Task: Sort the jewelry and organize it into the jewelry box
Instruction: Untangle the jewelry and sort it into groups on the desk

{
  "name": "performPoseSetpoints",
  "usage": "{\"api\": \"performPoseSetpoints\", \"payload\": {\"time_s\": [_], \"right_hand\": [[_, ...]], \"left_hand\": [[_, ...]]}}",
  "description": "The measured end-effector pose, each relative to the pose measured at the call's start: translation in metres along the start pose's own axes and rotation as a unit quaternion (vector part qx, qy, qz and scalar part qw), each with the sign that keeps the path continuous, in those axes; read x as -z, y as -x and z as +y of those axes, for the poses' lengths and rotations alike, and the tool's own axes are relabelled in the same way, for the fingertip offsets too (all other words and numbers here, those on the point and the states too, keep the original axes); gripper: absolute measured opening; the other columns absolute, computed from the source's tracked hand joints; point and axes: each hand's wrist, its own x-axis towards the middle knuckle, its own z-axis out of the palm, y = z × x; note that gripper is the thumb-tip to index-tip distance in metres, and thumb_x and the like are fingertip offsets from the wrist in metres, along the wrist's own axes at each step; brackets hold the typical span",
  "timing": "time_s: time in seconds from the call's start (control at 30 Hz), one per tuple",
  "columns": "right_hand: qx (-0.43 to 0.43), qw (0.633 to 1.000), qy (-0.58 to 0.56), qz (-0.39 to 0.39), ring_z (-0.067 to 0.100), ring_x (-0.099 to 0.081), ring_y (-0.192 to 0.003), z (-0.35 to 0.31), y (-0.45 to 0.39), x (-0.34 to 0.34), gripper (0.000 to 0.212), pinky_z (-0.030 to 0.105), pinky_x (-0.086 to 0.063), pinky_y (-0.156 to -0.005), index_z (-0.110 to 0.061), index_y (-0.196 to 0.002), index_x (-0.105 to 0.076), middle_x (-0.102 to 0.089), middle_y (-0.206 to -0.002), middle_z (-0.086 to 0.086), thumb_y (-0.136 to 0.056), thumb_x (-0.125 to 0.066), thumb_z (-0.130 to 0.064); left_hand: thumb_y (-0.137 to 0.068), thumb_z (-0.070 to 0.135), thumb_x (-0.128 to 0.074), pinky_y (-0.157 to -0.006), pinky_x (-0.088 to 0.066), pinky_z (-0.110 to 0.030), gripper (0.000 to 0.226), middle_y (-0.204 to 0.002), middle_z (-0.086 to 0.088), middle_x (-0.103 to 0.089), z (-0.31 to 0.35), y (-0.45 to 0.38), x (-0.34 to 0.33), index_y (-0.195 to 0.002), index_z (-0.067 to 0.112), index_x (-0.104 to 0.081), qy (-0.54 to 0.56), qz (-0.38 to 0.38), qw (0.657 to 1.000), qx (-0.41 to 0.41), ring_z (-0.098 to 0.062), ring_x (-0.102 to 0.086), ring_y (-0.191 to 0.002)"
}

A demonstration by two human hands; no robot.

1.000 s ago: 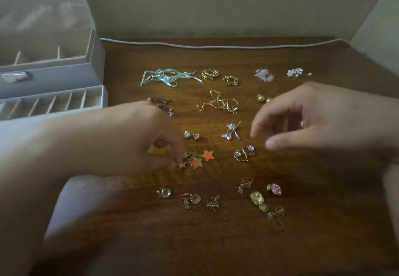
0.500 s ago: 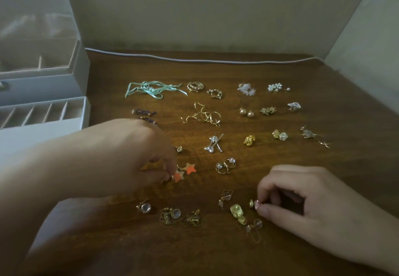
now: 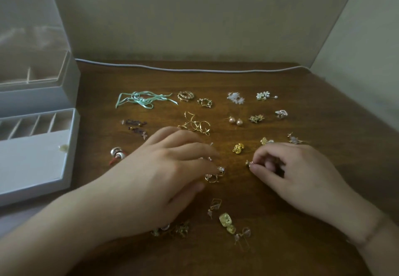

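Plain cream walls meet behind a dark wooden table (image 3: 216, 81), and a thin pale cable (image 3: 194, 70) runs along its far edge. At the left edge of the table stands a pale jewelry box (image 3: 43, 94) with its clear lid raised; a lower drawer (image 3: 43, 124), split into narrow slots, is pulled out toward the person.

Jewelry lies spread across the table in loose rows. On the far row are a mint ribbon piece (image 3: 144, 99), two gold hoops (image 3: 186, 96), white flower earrings (image 3: 235, 98) and a flower stud (image 3: 263, 95). Nearer come purple drop earrings (image 3: 135, 125), gold wire earrings (image 3: 195, 123), two pearl studs (image 3: 235, 121), a gold star piece (image 3: 256, 118) and a small crystal cluster (image 3: 281, 113). A silver piece with a red bit (image 3: 116, 154) lies near the drawer. A gold nugget earring (image 3: 238, 148) sits between the two hands.

The left hand (image 3: 164, 178) lies palm down over the middle of the spread, fingers curled, their tips at a pair of pearl hoop earrings (image 3: 216, 173); I cannot tell whether it has hold of anything. The right hand (image 3: 291, 174) pinches a small gold stud (image 3: 249, 163) between thumb and forefinger, just above the table. Close to the person lie a yellow stone earring (image 3: 226, 221), a wire-frame earring (image 3: 215, 204) and a clear drop earring (image 3: 244, 233).
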Motion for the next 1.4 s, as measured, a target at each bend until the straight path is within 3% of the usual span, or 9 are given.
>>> {"api": "performPoseSetpoints", "payload": {"time_s": [0.23,0.4,0.57,0.67,0.73,0.87,1.0,1.1,1.4], "right_hand": [[-0.012,0.986,-0.131,0.103,0.008,-0.057,-0.064,-0.028,0.023,0.019,0.006,0.009,-0.039,-0.048,-0.039,-0.076,-0.066,-0.062,-0.078,-0.011,-0.080,-0.068,-0.043],[0.015,0.999,-0.042,-0.022,0.000,-0.055,-0.081,-0.068,0.041,0.006,0.033,0.014,-0.037,-0.050,-0.047,-0.091,-0.060,-0.058,-0.085,-0.021,-0.072,-0.044,-0.069],[-0.013,0.998,0.047,-0.037,-0.010,-0.048,-0.067,-0.085,0.046,0.001,0.036,0.007,-0.030,-0.046,-0.047,-0.079,-0.062,-0.048,-0.069,-0.030,-0.067,-0.040,-0.073],[-0.030,0.997,0.057,-0.035,-0.008,-0.045,-0.087,-0.089,0.043,0.000,0.048,0.011,-0.036,-0.060,-0.047,-0.099,-0.059,-0.048,-0.089,-0.026,-0.071,-0.034,-0.077],[-0.038,0.993,0.072,-0.088,-0.003,-0.049,-0.075,-0.092,0.040,-0.001,0.034,0.013,-0.038,-0.050,-0.042,-0.080,-0.064,-0.048,-0.076,-0.022,-0.073,-0.042,-0.067],[-0.024,0.995,0.085,-0.052,-0.001,-0.044,-0.059,-0.092,0.038,-0.002,0.025,0.008,-0.024,-0.042,-0.039,-0.063,-0.060,-0.040,-0.060,-0.019,-0.068,-0.047,-0.060],[0.002,0.998,-0.013,-0.060,-0.002,-0.050,-0.082,-0.074,0.033,0.004,0.031,0.016,-0.038,-0.060,-0.040,-0.086,-0.063,-0.052,-0.088,-0.021,-0.075,-0.052,-0.066],[-0.043,0.996,-0.075,0.003,0.003,-0.058,-0.072,-0.050,0.021,0.014,0.025,0.032,-0.048,-0.060,-0.037,-0.073,-0.069,-0.061,-0.076,-0.016,-0.069,-0.061,-0.060],[-0.120,0.991,-0.042,0.038,0.008,-0.058,-0.058,0.001,-0.009,0.003,0.014,0.023,-0.039,-0.051,-0.039,-0.067,-0.068,-0.063,-0.062,-0.009,-0.079,-0.071,-0.044]], "left_hand": [[-0.098,0.033,-0.030,-0.115,-0.001,-0.066,0.048,-0.154,0.025,-0.034,-0.003,-0.001,-0.001,-0.144,0.041,-0.041,0.001,-0.077,0.997,-0.018,-0.008,-0.012,-0.151],[-0.096,0.035,-0.020,-0.116,0.005,-0.065,0.053,-0.152,0.027,-0.034,-0.004,0.002,-0.006,-0.144,0.042,-0.040,0.013,-0.096,0.995,-0.014,-0.004,-0.004,-0.151],[-0.096,0.033,-0.028,-0.119,-0.006,-0.060,0.046,-0.141,0.025,-0.049,-0.009,0.006,-0.003,-0.135,0.040,-0.053,0.017,-0.083,0.996,-0.012,-0.006,-0.026,-0.144],[-0.097,0.032,-0.030,-0.120,-0.006,-0.055,0.045,-0.139,0.026,-0.049,-0.013,0.008,-0.003,-0.135,0.042,-0.052,0.022,-0.066,0.997,-0.015,-0.002,-0.027,-0.142],[-0.097,0.030,-0.032,-0.118,-0.012,-0.058,0.044,-0.139,0.025,-0.049,-0.016,0.009,-0.003,-0.135,0.041,-0.051,0.016,-0.042,0.999,-0.013,-0.003,-0.030,-0.141],[-0.095,0.028,-0.037,-0.114,-0.021,-0.063,0.043,-0.136,0.020,-0.053,-0.024,0.010,-0.004,-0.133,0.040,-0.052,-0.003,0.001,1.000,0.009,-0.008,-0.037,-0.137],[-0.094,0.029,-0.039,-0.112,-0.024,-0.065,0.041,-0.135,0.018,-0.054,-0.025,0.011,-0.004,-0.131,0.038,-0.055,-0.015,0.011,1.000,0.008,-0.011,-0.039,-0.136],[-0.095,0.036,-0.040,-0.114,-0.022,-0.063,0.039,-0.134,0.019,-0.054,-0.023,0.010,-0.003,-0.132,0.039,-0.054,-0.012,0.000,1.000,-0.004,-0.011,-0.039,-0.137],[-0.094,0.042,-0.041,-0.113,-0.024,-0.064,0.039,-0.134,0.021,-0.053,-0.023,0.011,-0.002,-0.130,0.041,-0.054,-0.015,-0.010,1.000,-0.002,-0.010,-0.037,-0.138]]}}
